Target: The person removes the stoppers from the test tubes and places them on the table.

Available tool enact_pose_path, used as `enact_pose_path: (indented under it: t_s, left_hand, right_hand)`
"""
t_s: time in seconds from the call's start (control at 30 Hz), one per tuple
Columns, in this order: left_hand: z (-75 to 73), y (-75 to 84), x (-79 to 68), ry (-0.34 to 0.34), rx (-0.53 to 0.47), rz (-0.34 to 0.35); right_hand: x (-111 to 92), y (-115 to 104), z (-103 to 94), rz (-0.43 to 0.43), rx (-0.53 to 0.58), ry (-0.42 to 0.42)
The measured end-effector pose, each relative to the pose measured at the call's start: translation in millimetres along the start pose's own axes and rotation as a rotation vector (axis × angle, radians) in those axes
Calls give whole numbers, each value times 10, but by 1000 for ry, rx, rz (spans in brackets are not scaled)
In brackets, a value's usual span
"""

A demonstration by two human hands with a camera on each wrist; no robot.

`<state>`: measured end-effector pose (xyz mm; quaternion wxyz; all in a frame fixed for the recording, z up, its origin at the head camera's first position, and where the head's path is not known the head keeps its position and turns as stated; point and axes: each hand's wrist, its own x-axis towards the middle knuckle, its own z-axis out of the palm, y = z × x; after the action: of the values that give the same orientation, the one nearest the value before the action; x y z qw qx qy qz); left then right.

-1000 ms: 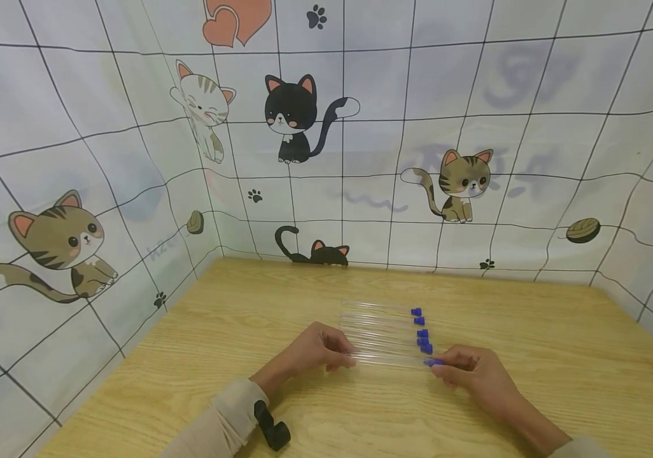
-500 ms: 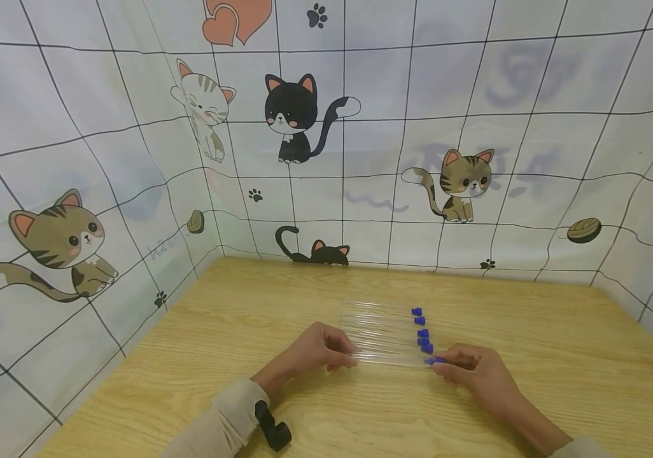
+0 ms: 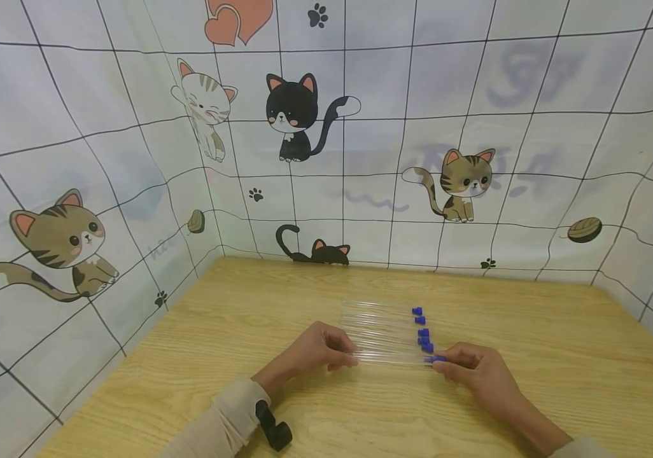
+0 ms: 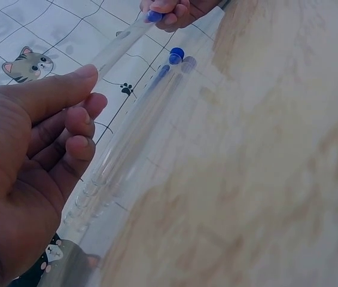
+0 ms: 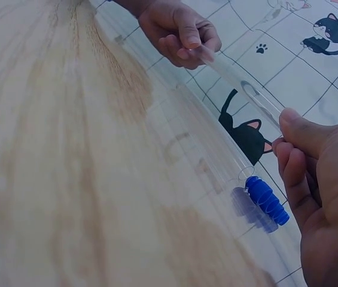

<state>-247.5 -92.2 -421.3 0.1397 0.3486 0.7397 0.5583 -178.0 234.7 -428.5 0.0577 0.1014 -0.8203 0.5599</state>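
Note:
My left hand (image 3: 323, 348) pinches the left end of a clear test tube (image 4: 124, 45) between thumb and fingers. At that tube's other end, my right hand (image 3: 478, 372) pinches a blue stopper (image 3: 434, 359); its narrow part points left at the tube's mouth. How deep it sits there I cannot tell. Beyond the held tube, several more clear test tubes (image 3: 380, 321) lie side by side on the table, with blue stoppers (image 3: 422, 333) at their right ends. The right wrist view shows these stoppers (image 5: 267, 200) close up, ridged and in a row just below my right hand.
The wood-grain table (image 3: 235, 305) carries the tubes in its middle. Behind and at the sides hangs a white checked cloth (image 3: 372, 146) printed with cats. A black strap piece (image 3: 273, 427) sticks out from my left sleeve (image 3: 229, 407).
My right hand has shifted very slightly away from me with the blue stopper. The left hand keeps its pinch on the tube, and the other tubes lie as before.

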Motion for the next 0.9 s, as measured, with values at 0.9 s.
enact_pose_path:
  t_s: [0.9]
  left_hand:
    - [-13,1,1,30,6,-26]
  right_hand:
    - [-1,45,-34,-63,37,-107]
